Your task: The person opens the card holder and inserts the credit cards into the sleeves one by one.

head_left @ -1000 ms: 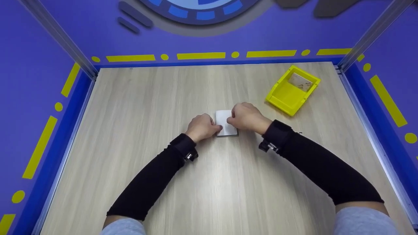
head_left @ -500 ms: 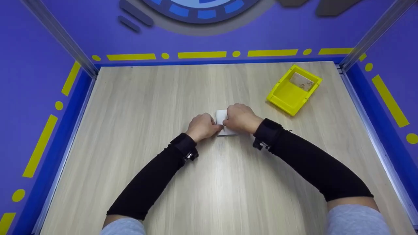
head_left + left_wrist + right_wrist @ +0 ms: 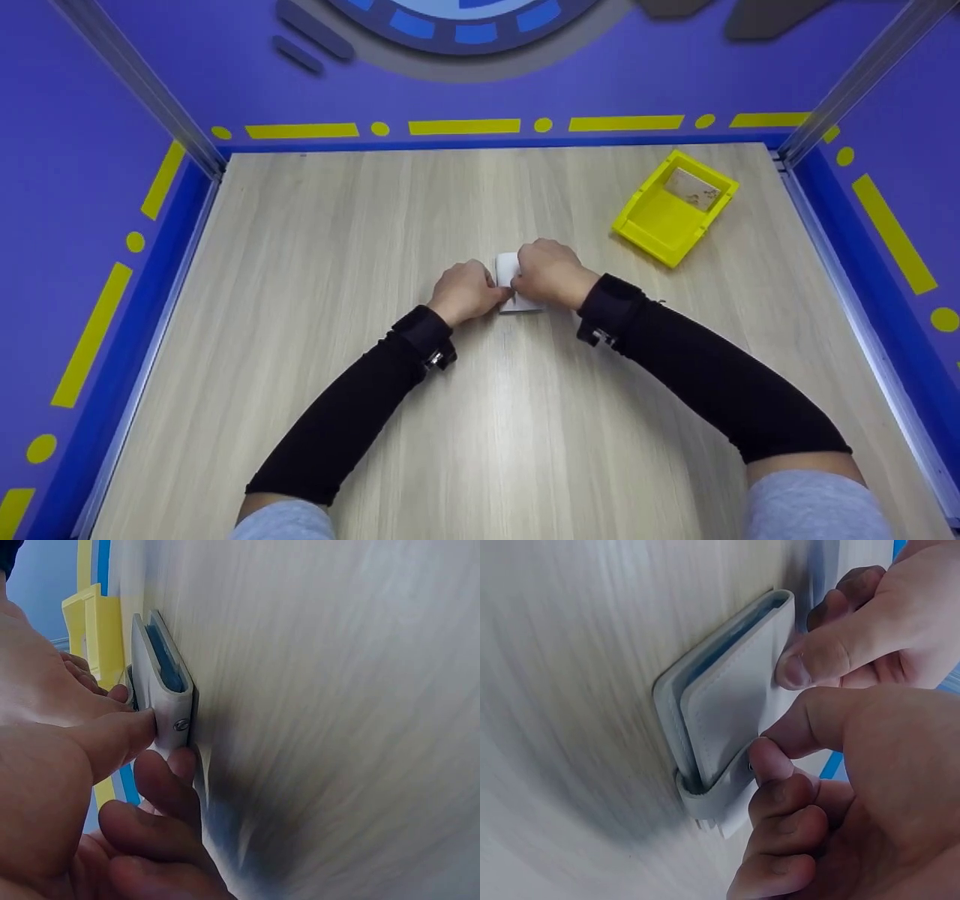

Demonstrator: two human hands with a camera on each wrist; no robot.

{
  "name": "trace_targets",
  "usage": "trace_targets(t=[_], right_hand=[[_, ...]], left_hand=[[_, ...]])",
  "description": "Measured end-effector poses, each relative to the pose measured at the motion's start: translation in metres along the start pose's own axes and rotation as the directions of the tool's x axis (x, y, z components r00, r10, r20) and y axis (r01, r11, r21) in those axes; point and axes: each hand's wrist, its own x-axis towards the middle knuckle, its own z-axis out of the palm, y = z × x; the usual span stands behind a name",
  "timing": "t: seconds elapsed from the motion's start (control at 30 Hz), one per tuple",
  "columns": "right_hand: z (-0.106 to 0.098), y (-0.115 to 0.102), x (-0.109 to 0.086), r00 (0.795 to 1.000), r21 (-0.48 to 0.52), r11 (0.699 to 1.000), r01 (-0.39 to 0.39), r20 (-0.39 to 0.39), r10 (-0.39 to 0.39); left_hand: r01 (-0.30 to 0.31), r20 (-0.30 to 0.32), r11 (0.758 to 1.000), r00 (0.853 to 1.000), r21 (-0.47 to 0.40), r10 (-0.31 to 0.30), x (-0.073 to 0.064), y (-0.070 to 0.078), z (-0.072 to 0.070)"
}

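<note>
A light grey-white card wallet (image 3: 507, 267) lies on the table, folded over, with blue inside pages showing between its covers in both wrist views. At its left side my left hand (image 3: 463, 291) holds it, thumb (image 3: 796, 671) pressed on the top cover and fingers by the spine. A metal snap (image 3: 181, 724) shows on the spine in the left wrist view. My right hand (image 3: 551, 271) pinches the end of the wallet's closure strap (image 3: 718, 796) between thumb and index finger. That strap wraps from the open edge over the top cover.
A yellow open bin (image 3: 664, 225) stands at the back right, with a patterned light card (image 3: 693, 189) against its inner wall. Blue panels with yellow marks (image 3: 465, 129) border the wood-look table (image 3: 337, 225) at the back and sides.
The right hand has moved left across the wallet's top, bringing the strap over the cover and closer to the left thumb. The left hand has stayed in place.
</note>
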Motion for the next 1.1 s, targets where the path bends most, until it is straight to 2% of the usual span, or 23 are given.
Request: trace_targets(t=[0.23,0.47,0.83,0.97,1.1], right_hand=[[-0.001,-0.001,0.002,1.0,0.001,1.0,0.006,0.021,-0.006],[0.003,-0.001,0.0,0.999,-0.005,1.0,0.014,0.031,-0.013],[0.005,-0.002,-0.002,0.999,-0.023,0.999,0.033,-0.016,-0.033],[0.006,0.003,-0.004,0.998,0.0,0.999,0.046,-0.045,-0.046],[0.008,0.011,-0.007,0.996,0.052,0.997,0.056,-0.076,-0.052]], left_hand=[[0.004,-0.002,1.0,1.0,-0.005,-0.004,0.0,0.002,0.0],[-0.003,0.026,1.0,1.0,-0.007,0.003,-0.001,0.004,0.0],[0.024,0.022,1.0,0.999,-0.003,-0.024,0.0,0.004,-0.001],[0.011,0.014,1.0,1.0,0.003,-0.011,-0.001,0.003,0.0],[-0.022,-0.034,1.0,0.999,-0.001,0.022,-0.005,0.002,0.0]])
